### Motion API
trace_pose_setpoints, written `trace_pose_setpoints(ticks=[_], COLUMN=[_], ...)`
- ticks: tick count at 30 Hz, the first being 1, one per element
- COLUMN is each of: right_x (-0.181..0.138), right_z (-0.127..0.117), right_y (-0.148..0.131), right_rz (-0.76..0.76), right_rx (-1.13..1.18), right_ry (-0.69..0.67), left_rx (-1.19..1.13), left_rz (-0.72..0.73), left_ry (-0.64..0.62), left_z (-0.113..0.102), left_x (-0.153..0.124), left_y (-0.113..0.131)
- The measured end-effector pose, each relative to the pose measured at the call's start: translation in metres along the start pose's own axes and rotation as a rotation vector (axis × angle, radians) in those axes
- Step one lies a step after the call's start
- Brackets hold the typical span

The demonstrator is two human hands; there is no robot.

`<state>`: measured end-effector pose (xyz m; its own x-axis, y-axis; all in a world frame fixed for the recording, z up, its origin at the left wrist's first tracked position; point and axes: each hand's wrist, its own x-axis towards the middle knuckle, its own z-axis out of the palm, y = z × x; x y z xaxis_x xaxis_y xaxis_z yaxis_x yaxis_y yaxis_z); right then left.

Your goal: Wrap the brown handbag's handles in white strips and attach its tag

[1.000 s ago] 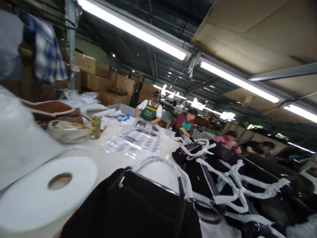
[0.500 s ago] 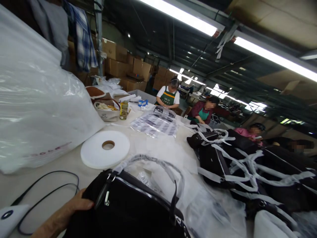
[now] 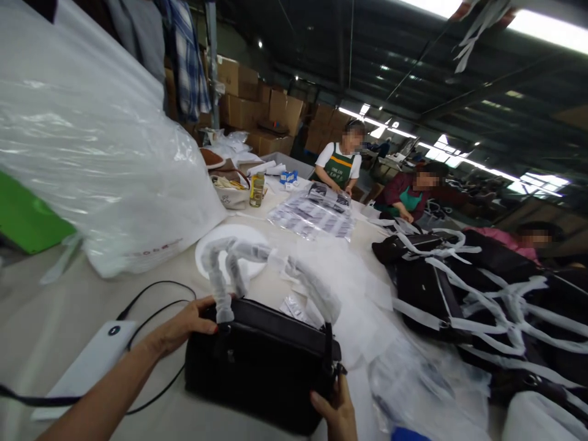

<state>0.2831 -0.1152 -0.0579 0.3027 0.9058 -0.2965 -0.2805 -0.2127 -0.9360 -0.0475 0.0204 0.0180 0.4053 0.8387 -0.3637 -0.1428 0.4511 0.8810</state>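
A black handbag (image 3: 257, 361) stands upright on the table in front of me, its handles (image 3: 316, 291) wrapped in translucent white film. My left hand (image 3: 193, 324) grips its upper left end, thumb on the front face and fingers behind. At the lower right end, my right hand (image 3: 337, 407) holds the bag with the thumb against the front; its other fingers are partly hidden. Behind the handles lies a white roll of tape (image 3: 260, 272), partly covered by them. Small clear packets (image 3: 296, 308) rest just beyond the bag.
Many black bags with white-wrapped straps (image 3: 427, 294) are heaped at right. A large plastic sack (image 3: 119, 153) bulges at left, near a white power bank (image 3: 87, 361) with a cable. Plastic-wrapped printed sheets (image 3: 312, 214) lie farther back. Co-workers (image 3: 340, 165) work across the table.
The handbag has turned and now sits farther from me, more fully in view. My right hand has come into view on its right end. The camera view has shifted left.
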Motion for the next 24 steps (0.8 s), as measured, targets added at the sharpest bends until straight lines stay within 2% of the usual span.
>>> trace_pose_setpoints(ticks=[3, 6, 10, 18, 24], right_x=[0.004, -0.001, -0.009, -0.017, -0.022], right_z=[0.010, 0.013, 0.012, 0.010, 0.009], right_y=[-0.005, -0.015, -0.024, -0.023, -0.024], right_rz=[-0.005, 0.004, 0.023, 0.017, -0.027], right_rx=[0.054, 0.078, 0.102, 0.161, 0.217], right_ry=[0.052, 0.044, 0.029, 0.058, 0.029], left_rx=[0.011, 0.023, 0.131, 0.321, 0.312], left_rz=[0.030, 0.036, 0.031, 0.034, 0.043], left_ry=[-0.035, -0.066, -0.031, 0.041, 0.056], left_z=[0.000, -0.003, -0.005, -0.007, 0.001], left_x=[-0.003, -0.009, -0.016, -0.027, -0.034], left_y=[-0.001, 0.001, 0.002, 0.006, 0.011])
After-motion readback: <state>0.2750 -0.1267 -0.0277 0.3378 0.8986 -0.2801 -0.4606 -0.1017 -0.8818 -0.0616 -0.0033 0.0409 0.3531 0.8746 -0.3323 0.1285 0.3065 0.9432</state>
